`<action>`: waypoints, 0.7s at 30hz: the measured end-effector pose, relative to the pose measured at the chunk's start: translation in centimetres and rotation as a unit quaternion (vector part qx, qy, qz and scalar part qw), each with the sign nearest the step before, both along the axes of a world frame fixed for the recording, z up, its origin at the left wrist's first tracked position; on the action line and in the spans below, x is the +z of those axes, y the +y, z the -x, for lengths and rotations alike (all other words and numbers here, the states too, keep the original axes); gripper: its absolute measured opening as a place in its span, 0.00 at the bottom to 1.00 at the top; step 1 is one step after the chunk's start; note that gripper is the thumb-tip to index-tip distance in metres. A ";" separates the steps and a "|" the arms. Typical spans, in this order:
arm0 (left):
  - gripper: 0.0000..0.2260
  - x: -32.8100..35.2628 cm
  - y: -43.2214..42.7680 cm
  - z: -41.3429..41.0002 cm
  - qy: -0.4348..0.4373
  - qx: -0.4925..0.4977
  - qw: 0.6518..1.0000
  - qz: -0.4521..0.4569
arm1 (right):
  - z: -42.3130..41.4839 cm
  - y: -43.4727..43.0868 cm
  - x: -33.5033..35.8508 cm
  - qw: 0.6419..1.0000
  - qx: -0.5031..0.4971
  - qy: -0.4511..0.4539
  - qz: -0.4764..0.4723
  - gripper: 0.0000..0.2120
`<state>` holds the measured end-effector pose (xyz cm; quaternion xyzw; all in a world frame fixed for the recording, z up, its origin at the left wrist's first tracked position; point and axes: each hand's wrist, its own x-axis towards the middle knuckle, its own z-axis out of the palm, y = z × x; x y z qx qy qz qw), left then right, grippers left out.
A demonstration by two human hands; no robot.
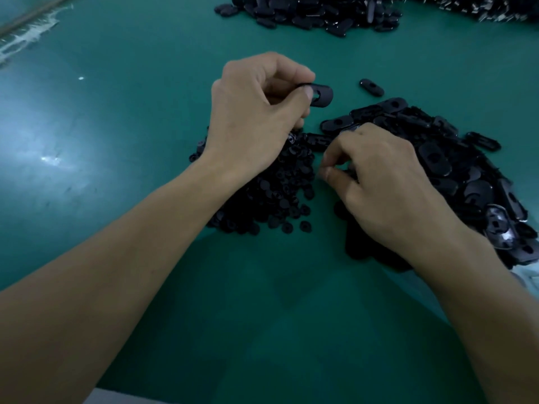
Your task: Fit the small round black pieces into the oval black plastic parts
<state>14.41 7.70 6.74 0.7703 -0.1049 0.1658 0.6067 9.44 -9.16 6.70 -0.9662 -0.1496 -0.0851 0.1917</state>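
My left hand [256,112] holds an oval black plastic part [320,96] between thumb and fingers, lifted above the green table; the part's round hole shows beside my thumb. Below that hand lies a heap of small round black pieces [274,188]. My right hand [385,182] hovers low between the two heaps with thumb and forefinger curled together; whether a round piece is between them is hidden. A heap of oval black parts [455,164] spreads to the right of that hand.
A single oval part [371,87] lies alone beyond the right heap. A larger pile of oval black parts [318,13] runs along the far edge. The green table mat [116,141] has a scuffed pale patch at far left.
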 end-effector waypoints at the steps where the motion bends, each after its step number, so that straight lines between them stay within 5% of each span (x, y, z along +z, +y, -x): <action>1: 0.05 0.0 0.0 0.0 0.002 0.001 1.000 0.003 | 0.0 -0.1 0.1 1.000 -0.003 -0.006 -0.021 0.02; 10: 0.06 -0.2 -0.1 0.3 -0.001 -0.024 0.999 -0.045 | -0.1 -0.9 0.6 0.985 -0.022 -0.128 -0.112 0.09; 21: 0.05 -0.2 -0.2 0.3 0.004 -0.033 0.997 -0.070 | 0.0 -1.1 0.5 0.972 -0.050 -0.131 -0.188 0.06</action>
